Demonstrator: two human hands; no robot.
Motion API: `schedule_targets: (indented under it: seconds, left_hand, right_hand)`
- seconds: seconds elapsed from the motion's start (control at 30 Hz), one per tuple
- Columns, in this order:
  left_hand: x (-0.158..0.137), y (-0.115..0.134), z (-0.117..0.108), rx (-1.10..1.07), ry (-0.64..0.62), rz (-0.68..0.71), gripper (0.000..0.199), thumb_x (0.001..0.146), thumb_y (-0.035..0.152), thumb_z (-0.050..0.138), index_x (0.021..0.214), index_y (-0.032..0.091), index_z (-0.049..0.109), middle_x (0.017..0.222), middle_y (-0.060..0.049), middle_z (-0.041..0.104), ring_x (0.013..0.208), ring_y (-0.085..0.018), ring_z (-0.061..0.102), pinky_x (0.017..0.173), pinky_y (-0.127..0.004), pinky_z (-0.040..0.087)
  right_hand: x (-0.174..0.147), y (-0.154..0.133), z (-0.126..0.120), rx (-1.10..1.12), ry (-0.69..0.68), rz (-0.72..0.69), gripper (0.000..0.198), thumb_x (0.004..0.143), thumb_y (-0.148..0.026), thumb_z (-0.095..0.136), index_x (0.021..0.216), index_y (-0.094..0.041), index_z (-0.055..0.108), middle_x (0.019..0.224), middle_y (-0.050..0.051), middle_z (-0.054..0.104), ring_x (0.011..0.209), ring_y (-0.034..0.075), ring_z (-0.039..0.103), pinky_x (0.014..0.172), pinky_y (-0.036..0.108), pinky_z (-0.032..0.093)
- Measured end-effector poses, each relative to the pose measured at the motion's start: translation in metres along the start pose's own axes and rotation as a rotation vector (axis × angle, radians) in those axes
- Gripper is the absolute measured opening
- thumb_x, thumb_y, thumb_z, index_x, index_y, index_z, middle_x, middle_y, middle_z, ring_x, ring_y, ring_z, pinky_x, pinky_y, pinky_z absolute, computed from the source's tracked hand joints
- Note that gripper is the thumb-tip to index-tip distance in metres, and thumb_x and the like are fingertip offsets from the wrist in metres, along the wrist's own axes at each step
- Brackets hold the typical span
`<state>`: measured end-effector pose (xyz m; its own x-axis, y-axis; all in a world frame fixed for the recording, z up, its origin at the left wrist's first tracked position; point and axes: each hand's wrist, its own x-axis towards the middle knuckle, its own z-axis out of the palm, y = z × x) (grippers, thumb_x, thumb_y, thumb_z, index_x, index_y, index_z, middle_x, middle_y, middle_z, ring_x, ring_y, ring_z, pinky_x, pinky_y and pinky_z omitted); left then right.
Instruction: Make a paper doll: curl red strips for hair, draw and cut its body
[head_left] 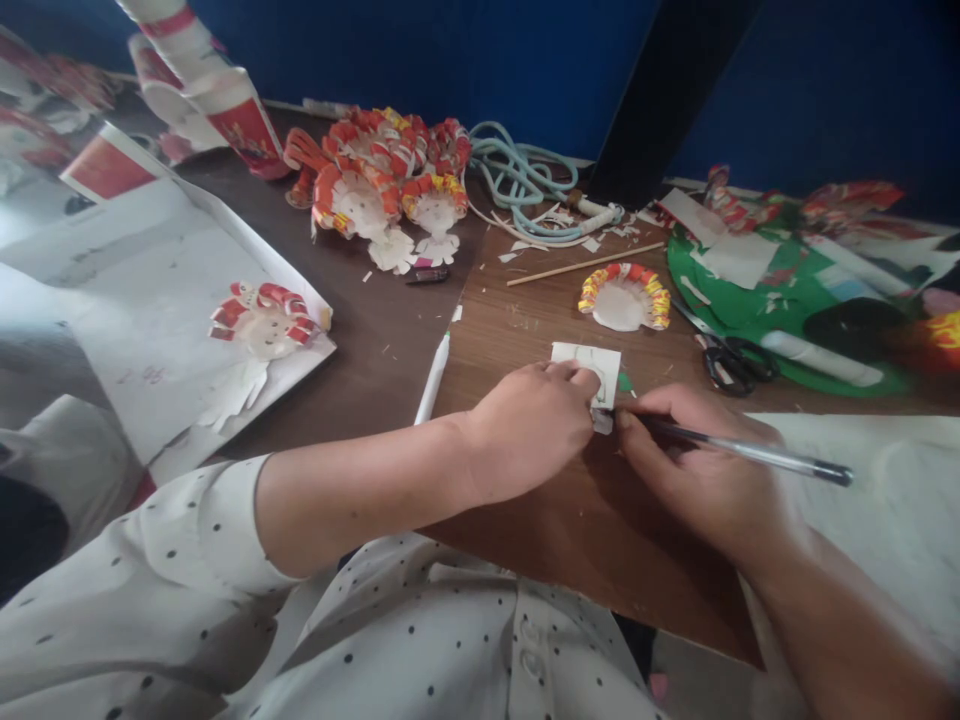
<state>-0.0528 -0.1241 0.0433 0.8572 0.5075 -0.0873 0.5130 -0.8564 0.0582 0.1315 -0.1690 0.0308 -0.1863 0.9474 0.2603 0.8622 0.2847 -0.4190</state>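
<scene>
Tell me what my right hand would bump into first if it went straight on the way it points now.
Most likely your left hand, which rests on the small white card just ahead of the right hand and its pen; depth is hard to judge here.

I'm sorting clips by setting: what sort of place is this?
Probably a craft table: scissors and paper scraps lie about, and the right hand holds a pen.

Glossy plastic pen (pixel 750 451), matt paper piece (pixel 609 368), smooth wood-grain tabletop (pixel 517 335).
</scene>
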Motion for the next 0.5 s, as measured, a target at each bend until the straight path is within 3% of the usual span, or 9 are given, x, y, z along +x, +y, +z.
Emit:
schedule_targets:
  seconds: [0.5]
  left_hand:
    - [-0.0002, 0.0008, 0.0008, 0.002, 0.021, -0.024, 0.017, 0.088, 0.013, 0.051, 0.099, 0.009, 0.064, 0.102, -0.013, 0.061, 0.103, -0.025, 0.06, 0.079, -0.032, 0.047]
  right_hand:
    - [0.0002, 0.0033, -0.0022, 0.042, -0.023, 0.01, 0.015, 0.086, -0.036, 0.059, 0.082, -0.023, 0.063, 0.067, 0.001, 0.068, 0.056, 0.017, 0.062, 0.051, 0.028, 0.041]
